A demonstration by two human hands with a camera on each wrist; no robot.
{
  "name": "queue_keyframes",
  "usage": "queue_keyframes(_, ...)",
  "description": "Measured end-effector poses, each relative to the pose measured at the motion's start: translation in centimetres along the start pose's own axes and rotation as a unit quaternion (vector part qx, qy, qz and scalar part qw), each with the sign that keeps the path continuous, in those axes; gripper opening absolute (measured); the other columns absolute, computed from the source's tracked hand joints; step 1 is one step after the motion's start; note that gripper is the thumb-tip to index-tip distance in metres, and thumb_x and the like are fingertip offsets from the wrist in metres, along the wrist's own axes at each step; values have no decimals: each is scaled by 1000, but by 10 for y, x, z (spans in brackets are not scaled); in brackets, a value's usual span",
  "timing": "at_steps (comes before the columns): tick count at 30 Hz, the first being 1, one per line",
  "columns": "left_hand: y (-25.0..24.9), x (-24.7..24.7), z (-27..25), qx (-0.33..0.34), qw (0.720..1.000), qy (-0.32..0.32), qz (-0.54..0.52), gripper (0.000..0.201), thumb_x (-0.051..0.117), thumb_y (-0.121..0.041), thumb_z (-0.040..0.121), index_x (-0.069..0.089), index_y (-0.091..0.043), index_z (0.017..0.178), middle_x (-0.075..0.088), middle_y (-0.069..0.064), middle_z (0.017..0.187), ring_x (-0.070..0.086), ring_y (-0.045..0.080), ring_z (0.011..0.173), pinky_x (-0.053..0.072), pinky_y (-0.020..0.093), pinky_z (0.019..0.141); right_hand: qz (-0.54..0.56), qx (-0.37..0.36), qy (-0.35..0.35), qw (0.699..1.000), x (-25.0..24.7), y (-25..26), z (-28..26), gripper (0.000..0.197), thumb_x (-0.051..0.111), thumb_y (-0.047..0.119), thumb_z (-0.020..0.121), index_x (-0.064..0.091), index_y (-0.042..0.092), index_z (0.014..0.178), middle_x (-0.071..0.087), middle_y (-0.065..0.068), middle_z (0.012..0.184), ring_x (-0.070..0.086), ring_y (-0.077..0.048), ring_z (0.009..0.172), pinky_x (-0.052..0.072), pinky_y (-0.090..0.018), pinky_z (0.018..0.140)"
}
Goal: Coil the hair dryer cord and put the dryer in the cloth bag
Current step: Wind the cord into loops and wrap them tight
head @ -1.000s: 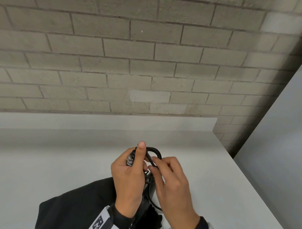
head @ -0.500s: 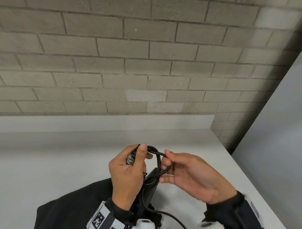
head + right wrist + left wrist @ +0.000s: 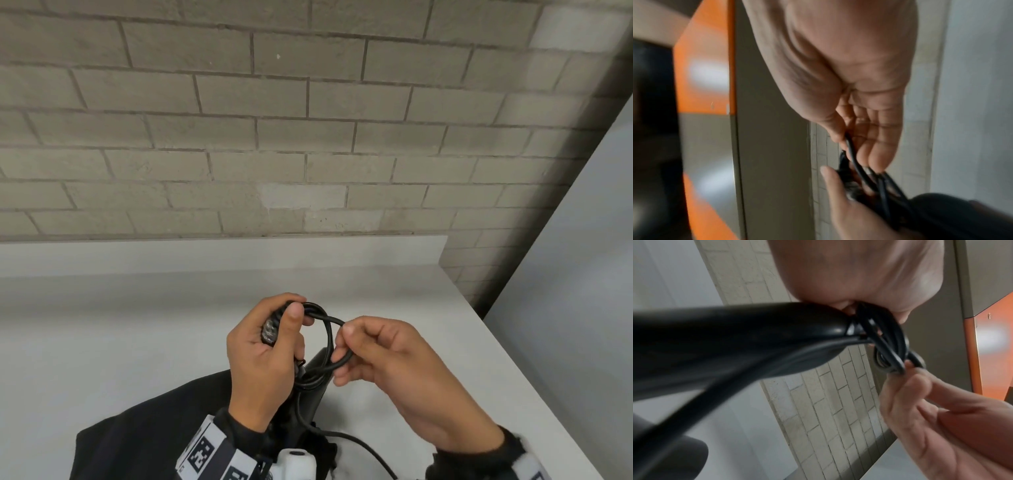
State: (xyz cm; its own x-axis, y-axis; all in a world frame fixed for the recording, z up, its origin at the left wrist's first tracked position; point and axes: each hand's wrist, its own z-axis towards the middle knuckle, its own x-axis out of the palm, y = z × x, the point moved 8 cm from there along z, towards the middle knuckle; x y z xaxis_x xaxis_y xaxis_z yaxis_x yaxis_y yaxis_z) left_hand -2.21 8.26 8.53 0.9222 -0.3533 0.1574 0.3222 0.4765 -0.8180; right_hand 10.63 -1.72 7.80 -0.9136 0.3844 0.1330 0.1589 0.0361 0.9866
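Note:
My left hand point(image 3: 295, 327) grips the black hair dryer point(image 3: 317, 378) by its handle end, thumb pressed over the gathered cord loops point(image 3: 328, 337). The dryer stands above the black cloth bag point(image 3: 137, 431), which lies on the table at the lower left. My right hand point(image 3: 342, 347) pinches one loop of the cord between thumb and fingers, just right of the left hand. In the left wrist view the dryer handle point(image 3: 740, 339) fills the left, and the cord loops point(image 3: 891, 352) run to the right hand's fingertips point(image 3: 914, 382). The right wrist view shows the cord point(image 3: 856, 162) in my right hand.
The white table point(image 3: 102, 325) ends at a raised back lip below a grey brick wall point(image 3: 274, 137). Its right edge runs diagonally beside a grey panel point(image 3: 575, 308). A loose length of cord point(image 3: 363, 443) trails toward the lower right.
My right hand has turned from lying over the cord to the right side and has drawn a loop out to the right. The left hand has kept its grip.

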Motion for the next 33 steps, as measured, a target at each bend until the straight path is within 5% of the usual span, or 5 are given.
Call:
queue_keyframes(6, -1, 3, 2, 13, 1000, -4, 6, 33, 60, -49, 91, 70, -18, 89, 69, -1, 70, 51, 11, 40, 44, 17, 46, 339, 165, 72, 924, 10, -16, 4, 29, 67, 29, 87, 67, 1, 82, 32, 5, 50, 32, -7, 38, 20, -16, 38)
queue_keyframes(12, 2, -4, 5, -4, 998, -50, 30, 24, 58, -40, 89, 68, -18, 86, 69, -1, 69, 49, 8, 39, 42, 16, 44, 163, -76, 106, 978, 23, -17, -8, 62, 84, 47, 67, 66, 4, 110, 58, -6, 85, 52, -16, 74, 45, -26, 69)
queue_keyframes(20, 5, -4, 4, -13, 997, -60, 38, 25, 60, -42, 89, 68, -18, 86, 69, -1, 69, 49, 10, 38, 43, 20, 42, -186, -304, -62, 932, 35, -25, -27, 12, 72, 27, 84, 74, 27, 95, 70, 10, 105, 67, -17, 100, 54, -29, 85)
queue_keyframes(26, 14, -12, 6, -63, 993, -91, 33, 29, 59, -37, 93, 69, -11, 86, 70, 1, 70, 50, 11, 37, 43, 19, 42, 101, -187, -37, 977, 19, -18, -34, 33, 78, 51, 71, 74, 19, 80, 74, -12, 83, 71, -27, 89, 55, -34, 86)
queue_keyframes(33, 20, -11, 3, -101, 990, -92, 18, 32, 59, -39, 89, 70, -10, 85, 70, 3, 70, 50, 15, 37, 44, 22, 42, 372, -49, -83, 923, -20, -35, -41, 56, 100, 29, 29, 72, 6, 71, 55, -11, 59, 64, -24, 56, 57, -37, 53)
